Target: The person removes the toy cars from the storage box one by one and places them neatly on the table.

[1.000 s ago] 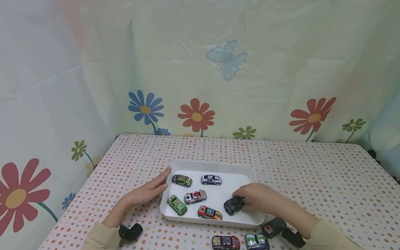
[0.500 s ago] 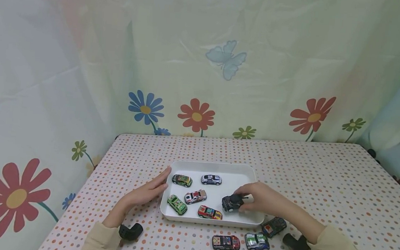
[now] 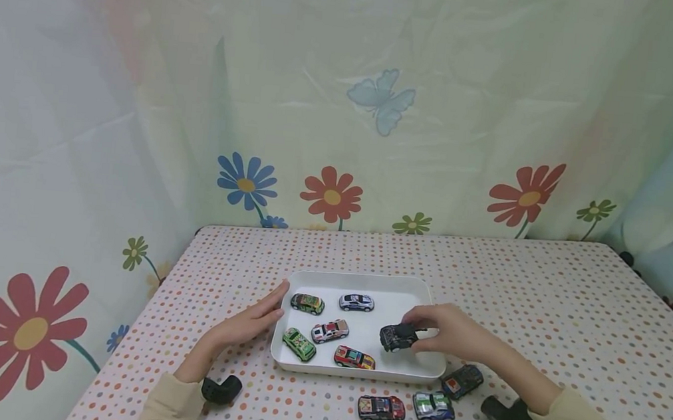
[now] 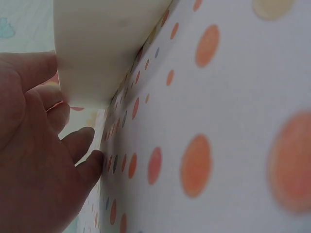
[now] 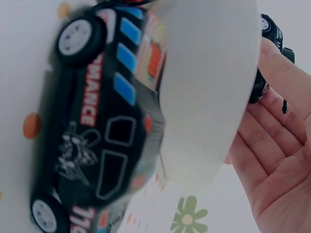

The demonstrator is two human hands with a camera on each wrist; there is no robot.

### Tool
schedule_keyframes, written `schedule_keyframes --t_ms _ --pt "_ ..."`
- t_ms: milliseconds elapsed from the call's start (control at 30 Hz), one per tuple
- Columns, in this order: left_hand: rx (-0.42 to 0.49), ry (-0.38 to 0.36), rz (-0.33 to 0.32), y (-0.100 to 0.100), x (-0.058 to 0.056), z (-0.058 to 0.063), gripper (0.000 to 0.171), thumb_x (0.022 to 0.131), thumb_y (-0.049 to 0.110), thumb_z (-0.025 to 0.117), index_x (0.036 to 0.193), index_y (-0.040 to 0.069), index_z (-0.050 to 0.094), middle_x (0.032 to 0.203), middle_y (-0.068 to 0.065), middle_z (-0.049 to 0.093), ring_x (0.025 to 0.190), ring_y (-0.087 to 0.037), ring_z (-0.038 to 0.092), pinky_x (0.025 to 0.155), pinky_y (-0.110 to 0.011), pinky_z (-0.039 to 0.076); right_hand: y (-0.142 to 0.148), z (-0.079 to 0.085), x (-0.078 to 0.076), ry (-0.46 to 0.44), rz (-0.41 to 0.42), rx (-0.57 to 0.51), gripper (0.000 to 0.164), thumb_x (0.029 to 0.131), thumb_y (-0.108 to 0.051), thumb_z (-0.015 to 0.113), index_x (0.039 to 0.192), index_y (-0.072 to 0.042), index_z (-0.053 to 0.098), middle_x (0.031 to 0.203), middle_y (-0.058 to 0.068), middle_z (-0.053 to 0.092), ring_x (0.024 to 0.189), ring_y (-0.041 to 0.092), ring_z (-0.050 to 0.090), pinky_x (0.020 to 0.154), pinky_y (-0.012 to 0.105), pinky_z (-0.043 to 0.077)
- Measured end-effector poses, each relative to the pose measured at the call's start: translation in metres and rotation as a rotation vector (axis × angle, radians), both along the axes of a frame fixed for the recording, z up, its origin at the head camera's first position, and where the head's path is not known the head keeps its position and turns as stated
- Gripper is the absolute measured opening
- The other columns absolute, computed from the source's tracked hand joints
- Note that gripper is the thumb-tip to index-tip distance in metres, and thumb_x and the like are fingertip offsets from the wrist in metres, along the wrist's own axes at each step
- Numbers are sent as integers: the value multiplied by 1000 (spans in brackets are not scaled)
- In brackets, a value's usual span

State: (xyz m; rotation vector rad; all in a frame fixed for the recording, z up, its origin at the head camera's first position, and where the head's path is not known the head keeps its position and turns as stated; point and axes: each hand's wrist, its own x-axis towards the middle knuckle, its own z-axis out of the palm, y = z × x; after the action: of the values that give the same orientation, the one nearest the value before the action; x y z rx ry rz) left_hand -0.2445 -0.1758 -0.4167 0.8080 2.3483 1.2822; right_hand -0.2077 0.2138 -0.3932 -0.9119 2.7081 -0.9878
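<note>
Probably light and stiff, the boxy black toy car [image 3: 395,339] suits side grips — right hand [image 3: 449,328] pinching it, left hand [image 3: 247,321] extended, nine o'clock.

And here was a screened-off booth [image 3: 51,111], whether in a home or a studio couldn't be told! Creased sheets [image 3: 472,102], printed with flowers [image 3: 331,197] and a butterfly [image 3: 389,101], rose behind the dotted table [image 3: 546,288] and ran down both its sides.

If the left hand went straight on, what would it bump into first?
Most likely the side of the white tray: the left hand points toward it, fingertips at or very near the wall; exact contact is hard to judge.
</note>
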Motion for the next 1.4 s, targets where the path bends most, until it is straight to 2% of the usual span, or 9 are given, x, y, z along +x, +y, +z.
schedule_keyframes --t_ms 67,200,267,467,733,867,1033,1267,1400 --pt "3 -9 -2 0 1 1 55 103 11 34 148 -3 5 153 -19 -3 138 -35 -4 108 -51 4 2 2 1 8 -18 -9 37 73 -12 80 106 -5 65 101 2 66 96 25 63 82 36 51" --pt "-3 0 2 -4 -8 -15 56 104 14 34 150 4 4 154 -14 -4 139 -31 -5 109 -49 4 10 7 3 50 -55 -14 37 74 -13 79 107 -4 65 103 6 66 97 27 63 82 38 51" --pt "-5 8 2 -4 -10 -20 56 104 17 34 150 6 4 155 -11 -3 139 -28 -5 109 -48 4 15 9 3 77 -81 -10 38 75 -14 79 108 -4 66 104 8 66 97 28 63 81 38 51" --pt "-8 10 4 -6 -11 -19 57 104 19 34 151 9 4 155 -9 -3 139 -26 -4 109 -47 5 32 17 8 94 -150 -12 41 76 -14 78 113 -2 65 111 13 64 100 30 62 82 39 51" --pt "-2 -2 2 -5 -9 -19 57 104 18 35 151 9 4 155 -10 -3 139 -27 -4 109 -49 5 58 21 17 65 -203 -53 41 76 -15 78 113 -6 65 111 9 65 101 30 61 81 42 51" --pt "-5 1 9 -4 -9 -18 57 104 18 35 151 9 4 155 -10 -3 139 -28 -4 109 -49 5 73 22 20 62 -234 -48 42 76 -14 78 115 -5 64 113 12 63 103 34 59 80 41 51" --pt "-10 6 11 -5 -10 -17 56 104 19 34 151 10 4 155 -8 -3 139 -27 -4 109 -48 5 87 17 22 52 -253 -55 44 77 -17 77 115 0 63 113 18 61 101 38 59 77 39 53" --pt "-11 10 6 -5 -11 -18 56 104 19 34 151 10 4 155 -8 -3 139 -27 -4 109 -47 5 96 4 22 -43 -276 -71 46 78 -16 76 117 4 61 116 23 59 104 41 57 79 39 52" --pt "-8 6 5 -5 -11 -18 56 104 19 34 151 10 4 155 -9 -3 139 -26 -4 109 -47 5 97 -3 21 -43 -275 -75 47 77 -16 77 117 4 60 116 24 58 104 41 57 80 40 51"
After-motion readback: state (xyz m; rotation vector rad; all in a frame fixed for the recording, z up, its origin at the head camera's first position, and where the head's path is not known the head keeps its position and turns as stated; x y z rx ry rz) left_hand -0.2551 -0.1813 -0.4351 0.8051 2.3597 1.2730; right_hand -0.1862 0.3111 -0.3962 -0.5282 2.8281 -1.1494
